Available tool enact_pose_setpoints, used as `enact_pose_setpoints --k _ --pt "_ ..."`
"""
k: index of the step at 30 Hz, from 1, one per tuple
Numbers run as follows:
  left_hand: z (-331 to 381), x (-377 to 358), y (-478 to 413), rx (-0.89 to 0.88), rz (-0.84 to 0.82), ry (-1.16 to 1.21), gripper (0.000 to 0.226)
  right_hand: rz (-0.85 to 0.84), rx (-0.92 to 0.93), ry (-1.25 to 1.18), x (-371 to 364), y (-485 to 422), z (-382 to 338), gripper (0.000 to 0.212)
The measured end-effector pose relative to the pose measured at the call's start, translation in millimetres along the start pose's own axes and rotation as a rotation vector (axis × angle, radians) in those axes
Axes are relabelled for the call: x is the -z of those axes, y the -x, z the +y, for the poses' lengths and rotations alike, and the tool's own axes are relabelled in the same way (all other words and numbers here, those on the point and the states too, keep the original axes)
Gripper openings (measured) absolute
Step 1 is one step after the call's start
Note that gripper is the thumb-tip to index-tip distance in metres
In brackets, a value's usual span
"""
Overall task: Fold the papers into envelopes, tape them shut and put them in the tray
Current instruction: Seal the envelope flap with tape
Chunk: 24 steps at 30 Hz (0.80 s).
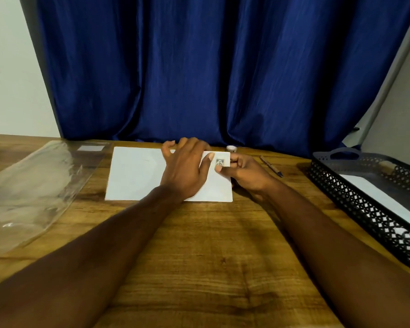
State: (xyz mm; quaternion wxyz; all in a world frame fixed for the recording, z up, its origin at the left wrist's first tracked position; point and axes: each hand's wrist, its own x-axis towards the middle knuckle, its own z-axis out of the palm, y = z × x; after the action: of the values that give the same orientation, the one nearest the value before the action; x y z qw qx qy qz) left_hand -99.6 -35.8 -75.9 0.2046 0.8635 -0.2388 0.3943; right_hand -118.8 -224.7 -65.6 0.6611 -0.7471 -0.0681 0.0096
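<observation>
The black tray [355,200] holds a flat white paper [388,202].

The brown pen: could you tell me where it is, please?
Head view, right side: the brown pen lies on the wooden table between the right hand and the black lattice tray.

No legible words or numbers anywhere, small stamp-like sticker [219,162] near the far right corner of the white envelope [137,176], dark emblem on it too blurred to read, pale rectangular label [90,148] on the clear plastic sleeve [33,185], no lettering discernible
</observation>
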Motion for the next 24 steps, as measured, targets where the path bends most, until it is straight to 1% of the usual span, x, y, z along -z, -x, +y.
enact_pose_setpoints --k 3,6,8,10,11,12,13,14,15,16,17,18,19,21,22,24 --pt "-2 1 -1 0.138 -0.008 -0.089 0.047 0.223 -0.058 -0.124 6 -9 4 0.037" --pt "-3 2 -1 0.284 0.021 -0.087 0.066 0.388 -0.032 -0.232 13 -11 2 0.030" --pt "-3 5 0 0.392 0.063 -0.045 0.074 0.416 -0.040 -0.333 16 -10 0 0.032" --pt "-6 3 1 0.520 0.070 0.056 0.082 0.380 -0.070 -0.426 14 -8 -3 0.036" --pt "-7 2 1 0.597 0.058 0.164 0.085 0.346 -0.092 -0.459 11 -6 -5 0.038" --pt "-9 0 1 0.680 0.046 0.331 0.085 0.296 -0.115 -0.475 8 -3 -7 0.041" --pt "-9 0 0 0.764 0.050 0.539 0.079 0.235 -0.139 -0.479 4 -1 -9 0.043" --pt "-9 1 -1 0.844 0.070 0.744 0.064 0.166 -0.167 -0.464 1 2 -10 0.045" --pt "-9 3 -2 0.897 0.090 0.895 0.045 0.098 -0.200 -0.438 -1 5 -12 0.045" --pt "-9 4 -3 0.917 0.106 0.960 0.028 0.044 -0.235 -0.400 -2 8 -14 0.043" --pt "-10 6 -4 0.918 0.108 0.971 0.015 0.001 -0.258 -0.361 -3 11 -15 0.039" --pt "-10 7 -4 0.915 0.099 0.974 0.009 -0.025 -0.265 -0.327 -2 13 -16 0.035" --pt "-10 8 -4 0.905 0.085 0.977 0.010 -0.042 -0.252 -0.308 -1 15 -17 0.029" --pt "-10 8 -3 0.871 0.037 1.002 0.008 -0.025 -0.198 -0.270 3 15 -19 0.021" --pt "-9 9 -3 0.855 0.003 1.018 0.004 0.000 -0.171 -0.252 4 15 -18 0.022" --pt "-6 8 -1 0.821 -0.050 1.035 0.011 0.057 -0.150 -0.222 6 12 -16 0.025"
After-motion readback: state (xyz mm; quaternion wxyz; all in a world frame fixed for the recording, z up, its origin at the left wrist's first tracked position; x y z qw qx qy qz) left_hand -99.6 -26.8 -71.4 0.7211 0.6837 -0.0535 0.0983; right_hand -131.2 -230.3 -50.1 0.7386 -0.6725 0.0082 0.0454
